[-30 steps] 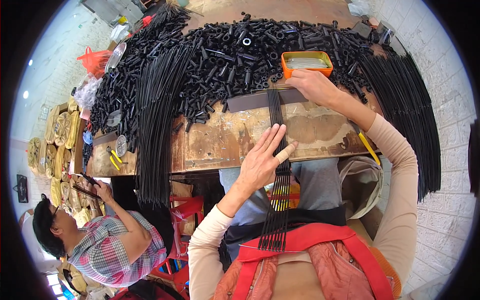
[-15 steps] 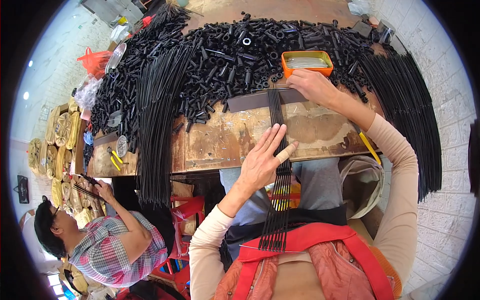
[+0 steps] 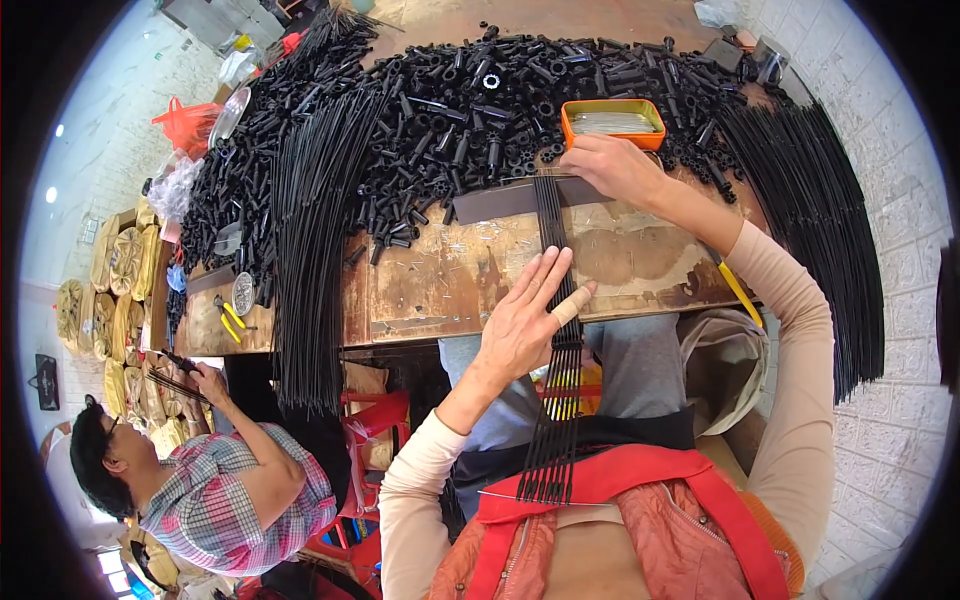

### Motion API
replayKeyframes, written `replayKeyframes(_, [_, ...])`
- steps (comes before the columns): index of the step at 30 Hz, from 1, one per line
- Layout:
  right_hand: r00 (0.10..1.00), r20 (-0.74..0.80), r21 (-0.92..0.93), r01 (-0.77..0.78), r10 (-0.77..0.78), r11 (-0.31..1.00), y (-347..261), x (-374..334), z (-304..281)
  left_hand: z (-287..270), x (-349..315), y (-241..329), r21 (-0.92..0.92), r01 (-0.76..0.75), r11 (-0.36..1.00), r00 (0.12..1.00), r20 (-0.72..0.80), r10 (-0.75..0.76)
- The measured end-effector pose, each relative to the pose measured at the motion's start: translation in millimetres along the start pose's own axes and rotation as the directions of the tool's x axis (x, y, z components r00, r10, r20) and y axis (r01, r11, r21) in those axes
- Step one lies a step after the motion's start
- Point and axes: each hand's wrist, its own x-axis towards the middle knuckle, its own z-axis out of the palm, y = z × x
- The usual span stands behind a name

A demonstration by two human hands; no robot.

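Note:
Several thin black rods [image 3: 553, 395] lie side by side, running from a dark flat bar [image 3: 500, 201] on the wooden bench [image 3: 440, 285] down over its front edge to my lap. My left hand [image 3: 528, 318] lies flat on the rods at the bench edge, fingers spread, a bandage on the thumb. My right hand [image 3: 610, 165] rests at the rods' far ends on the dark bar, just below an orange tray [image 3: 612, 122] of thin metal pieces.
A heap of short black tubes [image 3: 470, 120] covers the bench's far half. Long black rod bundles hang over the bench at left [image 3: 310, 250] and right [image 3: 830, 240]. Another person [image 3: 215, 480] in a plaid shirt works at lower left. Yellow pliers [image 3: 228, 320] lie near the left edge.

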Motion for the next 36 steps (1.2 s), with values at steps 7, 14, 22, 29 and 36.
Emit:
replayKeyframes(7, [0.996,-0.090,0.150,0.031,-0.017,0.988,-1.5,7.9,6.2,-0.3,1.6,0.9,-0.021,0.006,1.000,1.000,-0.001,-0.006])
replayKeyframes(14, [0.974,0.108,-0.023,-0.200,0.201,0.980,-7.2,-4.8,-15.9,-3.2,-1.3,1.6,0.016,0.005,1.000,1.000,0.014,-0.005])
replayKeyframes(22, [0.982,-0.077,0.046,-0.170,0.174,0.984,-26.3,-13.6,-39.8,-26.7,-11.8,15.6,-0.001,0.142,0.990,0.978,0.154,-0.140])
replayKeyframes(29, [0.920,0.392,0.803,-0.326,-0.028,0.499,-182.5,-75.0,-46.7,-13.1,53.7,-60.4,-0.083,-0.002,0.997,0.979,-0.202,-0.015])
replayKeyframes(36, [0.909,0.322,0.819,-0.408,0.267,0.403,-186.0,-49.4,-83.6,-12.5,84.1,-47.3,-0.675,0.246,0.696,0.965,0.106,-0.239])
